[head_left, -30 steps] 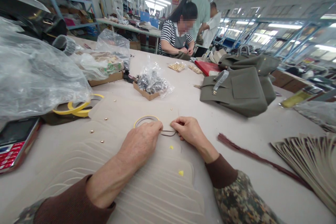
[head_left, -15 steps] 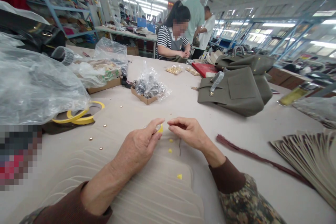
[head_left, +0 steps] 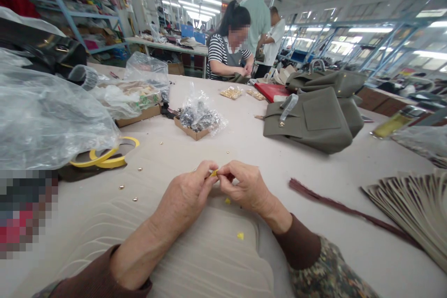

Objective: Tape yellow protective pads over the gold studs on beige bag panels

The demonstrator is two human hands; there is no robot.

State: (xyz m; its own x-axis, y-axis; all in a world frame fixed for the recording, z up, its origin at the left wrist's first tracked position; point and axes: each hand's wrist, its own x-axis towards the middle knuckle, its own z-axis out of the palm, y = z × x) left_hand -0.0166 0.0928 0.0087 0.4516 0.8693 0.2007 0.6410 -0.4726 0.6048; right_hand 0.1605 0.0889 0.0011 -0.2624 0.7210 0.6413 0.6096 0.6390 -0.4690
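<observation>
left hand [head_left: 186,195]: yellow tape bit [head_left: 213,173] is pinched at the fingertips
right hand [head_left: 244,187]: same bit is pinched too
gap: closed now, hands were apart before

Brown knit cuffs [head_left: 296,244] beneath camouflage-print sleeves [head_left: 328,274], bare hands [head_left: 185,198]

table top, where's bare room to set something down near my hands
Bare table lies right of the right hand, between the olive leather handbag and the dark red strip. Another sits between the brown cardboard tray and the left hand, which pinches a small yellow piece. Crowded at left: clear plastic bags, yellow tape rolls.
</observation>
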